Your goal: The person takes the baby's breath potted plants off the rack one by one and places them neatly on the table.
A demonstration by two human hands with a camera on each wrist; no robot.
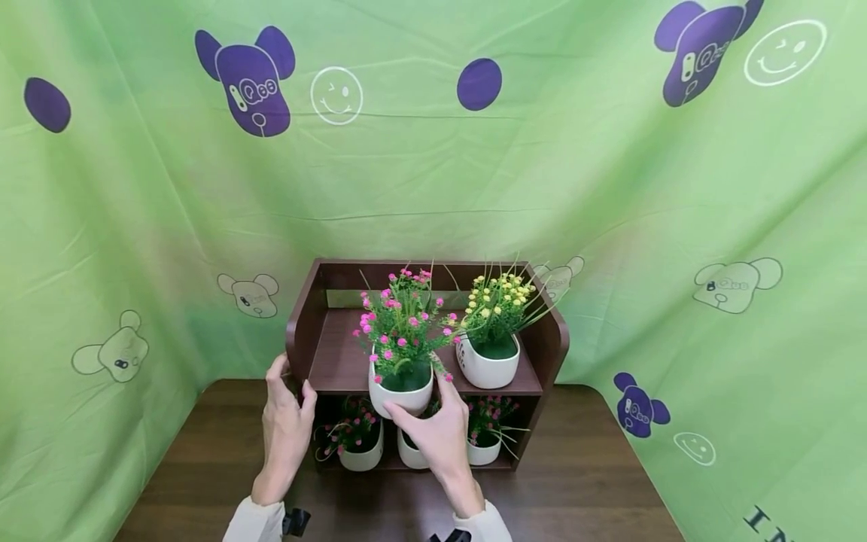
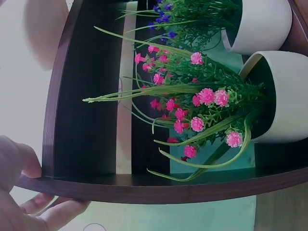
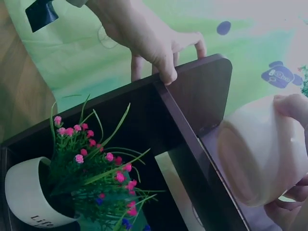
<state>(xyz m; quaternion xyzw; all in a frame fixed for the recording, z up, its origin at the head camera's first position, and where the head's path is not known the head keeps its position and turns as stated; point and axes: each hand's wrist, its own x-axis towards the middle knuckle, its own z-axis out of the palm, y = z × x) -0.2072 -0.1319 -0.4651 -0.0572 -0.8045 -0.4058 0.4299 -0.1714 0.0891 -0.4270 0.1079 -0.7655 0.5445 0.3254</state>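
Observation:
My right hand (image 1: 443, 433) holds a white pot (image 1: 393, 399) of artificial pink flowers (image 1: 400, 324), thumb on its front and fingers around its right side. The pot is raised at the front edge of the upper level of a dark brown wooden shelf (image 1: 339, 369); the right wrist view shows its underside tilted into sight. At the shelf's left side panel (image 1: 302, 324), my left hand (image 1: 284, 429) grips the edge, with the thumb on the front side and the other fingers behind the panel's outer face. Right of the held pot stands a white pot (image 1: 491, 370) with yellow flowers.
Several white pots with flowers fill the lower level, among them a left one (image 1: 362, 457) and a right one (image 1: 484, 454). Blue flowers (image 2: 163, 17) show in one of them. The shelf stands on a brown wooden table (image 1: 582, 482) before a green printed cloth (image 1: 406, 173).

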